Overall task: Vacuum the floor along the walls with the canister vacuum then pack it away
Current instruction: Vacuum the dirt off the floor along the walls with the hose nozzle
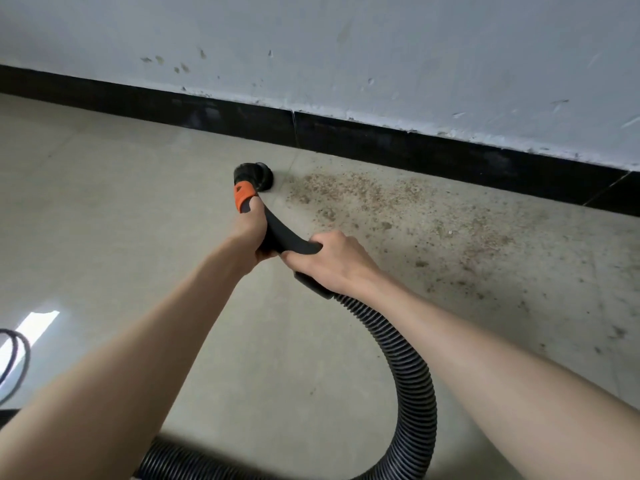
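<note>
Head view: both hands, left [251, 233] and right [334, 263], gripped the curved hose handle [284, 237]; round brush nozzle [256, 176] sat just left of the sawdust-like debris [381, 202], floor left of it looked clean, packing away not begun.

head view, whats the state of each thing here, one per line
nozzle: on the floor, beside the dirt
handle: gripped by both hands
left hand: grips handle near the orange collar
right hand: grips handle's hose end
hose: looped on floor
dirt: scattered along baseboard

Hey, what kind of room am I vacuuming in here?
Probably a bare indoor room, perhaps unfinished or newly renovated: a plain tiled floor, a scuffed pale wall with a black baseboard, and gritty debris scattered along it.
</note>
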`<state>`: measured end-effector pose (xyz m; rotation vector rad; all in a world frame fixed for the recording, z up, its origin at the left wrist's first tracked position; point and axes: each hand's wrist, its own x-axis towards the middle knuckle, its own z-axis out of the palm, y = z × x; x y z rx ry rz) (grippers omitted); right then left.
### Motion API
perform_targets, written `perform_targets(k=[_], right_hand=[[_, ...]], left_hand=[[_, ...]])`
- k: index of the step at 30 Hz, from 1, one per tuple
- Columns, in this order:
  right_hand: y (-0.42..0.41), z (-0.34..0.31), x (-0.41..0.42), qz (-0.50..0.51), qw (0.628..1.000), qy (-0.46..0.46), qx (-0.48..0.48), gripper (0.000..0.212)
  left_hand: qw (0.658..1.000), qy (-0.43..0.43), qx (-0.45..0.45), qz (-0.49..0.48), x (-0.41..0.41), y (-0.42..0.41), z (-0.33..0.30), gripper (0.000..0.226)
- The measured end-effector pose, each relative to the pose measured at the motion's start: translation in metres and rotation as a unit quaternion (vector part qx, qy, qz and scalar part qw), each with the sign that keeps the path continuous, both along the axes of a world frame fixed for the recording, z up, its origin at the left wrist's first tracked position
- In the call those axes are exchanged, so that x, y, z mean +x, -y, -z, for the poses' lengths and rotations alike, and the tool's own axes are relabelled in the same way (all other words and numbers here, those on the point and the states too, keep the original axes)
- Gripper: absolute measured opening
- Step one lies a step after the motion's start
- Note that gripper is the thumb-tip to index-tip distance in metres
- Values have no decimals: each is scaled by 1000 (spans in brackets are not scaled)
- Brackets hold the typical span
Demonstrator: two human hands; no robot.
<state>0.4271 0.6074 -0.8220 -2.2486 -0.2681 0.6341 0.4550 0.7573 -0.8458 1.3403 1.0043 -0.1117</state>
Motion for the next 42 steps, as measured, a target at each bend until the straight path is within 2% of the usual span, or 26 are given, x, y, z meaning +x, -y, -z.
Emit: perform_targets(k=[4,8,11,20,27,32,36,42], right_hand=[[11,1,-16,25,999,19,-32,44],[28,0,-19,61,997,22,-41,46],[31,1,-17,84,995,25,-38,44],[2,-8,-4,27,1000,-3,2,40],[14,-5,-39,-9,1000,-10,-9,41],[35,-1,-60,43,999,5,-33,47],[41,-4,-57,88,995,14,-43,45],[34,-8,-44,58,998,-7,-8,39]], left_hand=[[999,-7,-11,37,-9,12,0,44],[996,-4,-1,87,-3,33,-4,34],[994,1,-2,105,6,40,-6,35],[998,-15,15,57,2,8,-15,40],[1000,-17,-2,9,-39,11,0,36],[998,-30,-8,56,-46,36,-2,39],[994,-22,-11,111,-34,51,-13,34],[997,-16,3,79,-29,42,-14,38]])
